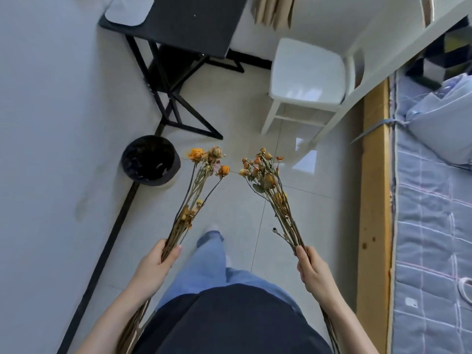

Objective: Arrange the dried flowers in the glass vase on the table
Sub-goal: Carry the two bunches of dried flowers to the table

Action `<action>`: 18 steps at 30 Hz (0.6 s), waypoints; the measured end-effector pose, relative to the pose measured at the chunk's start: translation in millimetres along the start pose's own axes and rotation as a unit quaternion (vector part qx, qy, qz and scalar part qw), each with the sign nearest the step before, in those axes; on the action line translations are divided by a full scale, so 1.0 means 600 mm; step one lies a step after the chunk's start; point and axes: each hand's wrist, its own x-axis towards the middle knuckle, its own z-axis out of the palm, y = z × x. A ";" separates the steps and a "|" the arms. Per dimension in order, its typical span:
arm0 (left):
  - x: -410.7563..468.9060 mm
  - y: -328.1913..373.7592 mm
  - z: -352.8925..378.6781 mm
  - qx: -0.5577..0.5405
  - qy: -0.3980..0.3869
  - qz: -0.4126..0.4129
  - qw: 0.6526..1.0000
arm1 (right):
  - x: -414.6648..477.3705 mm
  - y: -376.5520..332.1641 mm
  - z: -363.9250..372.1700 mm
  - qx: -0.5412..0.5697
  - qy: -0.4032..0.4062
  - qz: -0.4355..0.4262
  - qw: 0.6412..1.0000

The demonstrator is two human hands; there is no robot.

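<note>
Stems run away from the person in both fists: the left hand (158,261) holds one bunch of dried flowers (196,190) and the right hand (310,269) a second, fuller bunch (268,185). Each is gripped partway up, so the blooms point far and slightly inward while the cut ends pass back beside the forearms. The fingers (301,271) of both hands are curled tight round the stalks, with none free. No glass vase shows in view. The black table (194,24) stands far and to the left, beyond a black bin (150,160), with only a pale pad (127,8) visible on its top. The left hand is on the table's side, so its bunch probably arrives first — yet the cut ends must enter any vase, which calls for a turn.
</note>
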 end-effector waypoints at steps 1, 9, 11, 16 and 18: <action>0.020 0.020 0.003 0.005 -0.007 -0.001 1.000 | 0.019 -0.003 -0.006 0.009 -0.001 0.008 1.000; 0.221 0.215 0.016 0.049 -0.063 0.005 0.997 | 0.199 -0.056 -0.067 0.014 0.034 0.056 0.998; 0.274 0.277 0.018 0.060 -0.065 0.005 0.996 | 0.247 -0.086 -0.094 0.035 0.054 0.063 0.996; 0.390 0.409 0.019 0.080 -0.070 0.041 0.994 | 0.349 -0.168 -0.170 0.065 0.085 0.059 0.993; 0.423 0.454 0.015 0.083 -0.066 0.040 0.994 | 0.386 -0.196 -0.195 0.077 0.093 0.057 0.991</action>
